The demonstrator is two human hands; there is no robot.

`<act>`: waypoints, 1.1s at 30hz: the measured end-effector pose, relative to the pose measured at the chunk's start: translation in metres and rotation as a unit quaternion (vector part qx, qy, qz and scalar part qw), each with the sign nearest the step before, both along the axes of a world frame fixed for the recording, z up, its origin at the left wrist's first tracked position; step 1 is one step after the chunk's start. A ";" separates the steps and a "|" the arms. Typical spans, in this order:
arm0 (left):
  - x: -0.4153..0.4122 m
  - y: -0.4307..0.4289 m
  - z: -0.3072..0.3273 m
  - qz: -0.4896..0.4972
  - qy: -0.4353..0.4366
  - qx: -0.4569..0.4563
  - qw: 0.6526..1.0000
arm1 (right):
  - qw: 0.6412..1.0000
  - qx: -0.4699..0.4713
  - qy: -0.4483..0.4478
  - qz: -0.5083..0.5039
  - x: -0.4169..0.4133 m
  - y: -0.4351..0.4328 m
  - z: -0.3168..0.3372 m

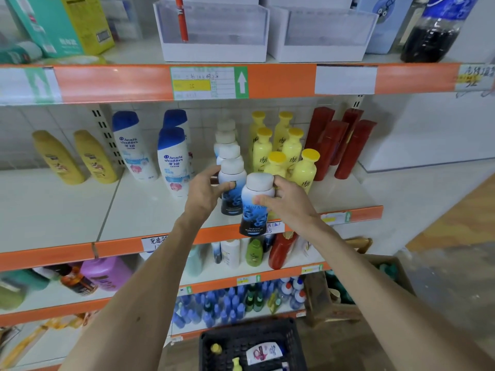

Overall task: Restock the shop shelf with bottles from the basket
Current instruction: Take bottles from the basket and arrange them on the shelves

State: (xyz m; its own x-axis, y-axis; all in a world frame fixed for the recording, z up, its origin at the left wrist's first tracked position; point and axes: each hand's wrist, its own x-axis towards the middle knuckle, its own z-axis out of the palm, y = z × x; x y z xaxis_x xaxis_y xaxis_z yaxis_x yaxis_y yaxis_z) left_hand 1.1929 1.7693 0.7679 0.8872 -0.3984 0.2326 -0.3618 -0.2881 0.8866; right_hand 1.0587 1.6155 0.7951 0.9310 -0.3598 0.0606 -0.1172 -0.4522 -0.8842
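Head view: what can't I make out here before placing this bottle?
All in the head view:
- the basket: cut off by the bottom edge, so the remaining stock is uncountable.
- row behind the front shelf bottle: bodies hidden by it.
- held bottle label: blurred, partly under the thumb of the right hand.

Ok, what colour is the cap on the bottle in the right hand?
White cap on the bottle the right hand holds; head view.

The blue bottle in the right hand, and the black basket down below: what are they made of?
The blue bottle in the right hand looks like glossy plastic: smooth printed body, soft highlights, a duller whitish cap. The black basket seems moulded plastic, going by its regular lattice of holes and matte look. Neither is certain by look alone.
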 end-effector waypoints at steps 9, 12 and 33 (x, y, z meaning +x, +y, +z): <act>-0.003 -0.002 0.001 0.022 0.022 0.014 0.999 | 0.995 0.025 0.101 0.009 -0.071 0.010 -0.084; -0.003 -0.003 0.002 0.020 0.020 0.018 0.999 | 0.995 0.027 0.094 -0.004 -0.070 0.007 -0.087; -0.047 0.046 -0.010 0.018 -0.099 0.464 0.880 | 1.000 -0.019 -0.020 -0.013 -0.006 0.005 0.015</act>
